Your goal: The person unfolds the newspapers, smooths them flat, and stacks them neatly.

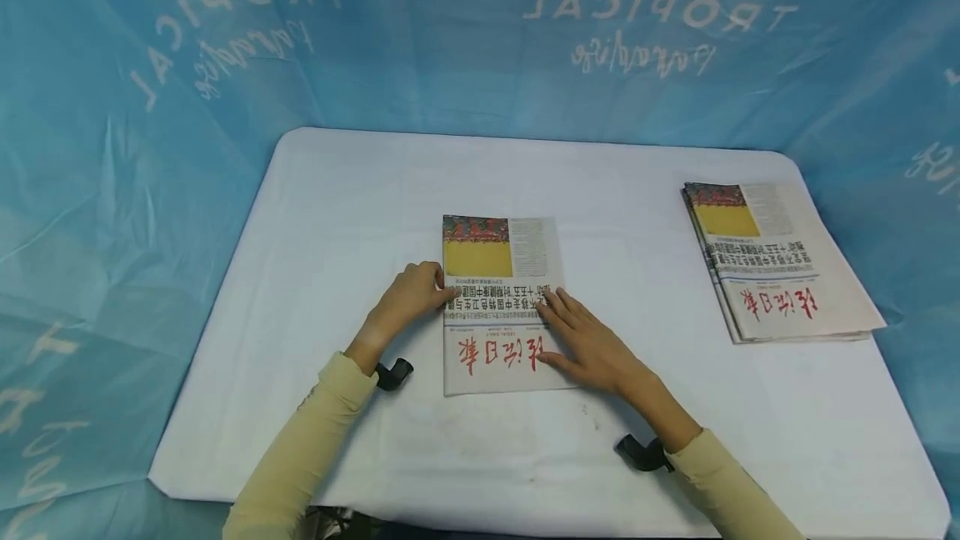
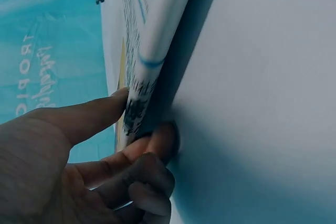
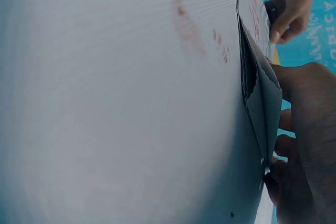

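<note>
A folded newspaper (image 1: 487, 357) lies on the white-covered table, with red characters nearest the person and a yellow and red picture at its far left. The left hand (image 1: 414, 300) pinches its left edge. In the left wrist view, the thumb (image 2: 100, 116) is on top of the folded edge and the fingers are at its underside. Over the right part of the newspaper rests the right hand (image 1: 592, 346), its fingers spread and fairly straight. The right wrist view shows layered paper edges (image 3: 257, 87) standing slightly apart beside this hand (image 3: 310, 124).
A stack of similar folded newspapers (image 1: 780, 273) lies at the table's right side. The white tabletop (image 1: 337, 190) has blue printed curtains (image 1: 465, 48) behind and at both sides. Each wrist carries a black camera mount (image 1: 641, 452).
</note>
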`<state>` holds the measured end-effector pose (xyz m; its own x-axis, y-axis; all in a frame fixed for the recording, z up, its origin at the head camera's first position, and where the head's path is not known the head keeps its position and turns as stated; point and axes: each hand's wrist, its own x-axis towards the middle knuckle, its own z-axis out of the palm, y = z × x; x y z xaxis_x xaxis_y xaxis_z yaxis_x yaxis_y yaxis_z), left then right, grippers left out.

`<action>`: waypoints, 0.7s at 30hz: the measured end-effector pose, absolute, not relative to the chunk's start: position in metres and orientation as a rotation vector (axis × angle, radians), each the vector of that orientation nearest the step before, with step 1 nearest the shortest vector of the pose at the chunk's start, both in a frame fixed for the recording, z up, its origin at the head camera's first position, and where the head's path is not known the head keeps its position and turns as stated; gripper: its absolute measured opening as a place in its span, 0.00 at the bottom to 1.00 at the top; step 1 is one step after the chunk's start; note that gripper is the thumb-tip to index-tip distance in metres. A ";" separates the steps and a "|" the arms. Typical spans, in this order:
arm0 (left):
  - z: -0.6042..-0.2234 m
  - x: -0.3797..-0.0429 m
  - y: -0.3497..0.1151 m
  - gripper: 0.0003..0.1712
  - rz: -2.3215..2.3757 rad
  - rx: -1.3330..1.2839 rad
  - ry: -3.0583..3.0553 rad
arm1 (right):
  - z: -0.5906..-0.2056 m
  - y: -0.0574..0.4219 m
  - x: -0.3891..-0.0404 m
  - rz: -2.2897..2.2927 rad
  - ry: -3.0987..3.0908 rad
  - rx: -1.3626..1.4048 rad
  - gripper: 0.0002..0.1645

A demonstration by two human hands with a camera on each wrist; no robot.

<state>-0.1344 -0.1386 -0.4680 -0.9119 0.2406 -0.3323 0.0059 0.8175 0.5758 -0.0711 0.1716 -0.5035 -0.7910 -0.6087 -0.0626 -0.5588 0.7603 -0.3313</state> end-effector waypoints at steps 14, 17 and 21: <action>-0.460 -0.182 -0.147 0.23 0.916 0.258 2.668 | -0.504 0.171 -0.068 -0.441 2.799 -0.951 0.48; -0.457 -0.194 -0.146 0.35 0.881 0.318 2.655 | -0.502 0.171 -0.068 -0.429 2.806 -0.954 0.48; -0.456 -0.208 -0.140 0.44 0.769 0.402 2.649 | -0.501 0.172 -0.067 -0.415 2.810 -0.959 0.48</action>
